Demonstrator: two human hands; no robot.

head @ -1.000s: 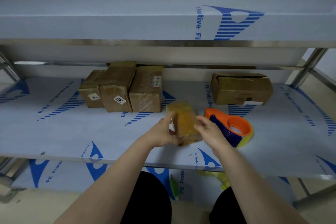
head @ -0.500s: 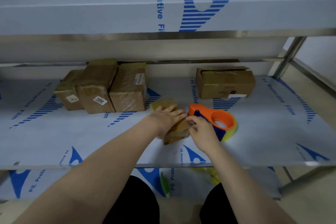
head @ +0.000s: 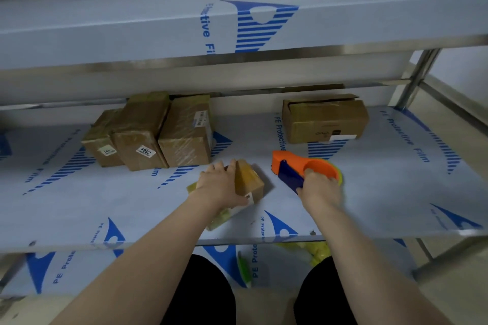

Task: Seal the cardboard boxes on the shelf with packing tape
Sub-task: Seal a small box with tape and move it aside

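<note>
Brown cardboard, glossy under tape wrap, forms the small box (head: 252, 182) lying tilted near the front of the film-covered shelf (head: 105, 206). The left hand (head: 220, 188) hides its left part, fingers over the top and thumb hooked along the near face. The right hand (head: 320, 188), motion-blurred, is clamped on the orange-and-blue tape dispenser (head: 290, 165) just right of the box, covering most of the roll. A loose-flapped carton (head: 324, 121) sits at the rear.

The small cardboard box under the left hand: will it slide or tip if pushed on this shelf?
The small cardboard box probably slides easily: its surface looks glossy and the shelf film looks smooth. It is likely light, since the left hand alone holds it.
</note>
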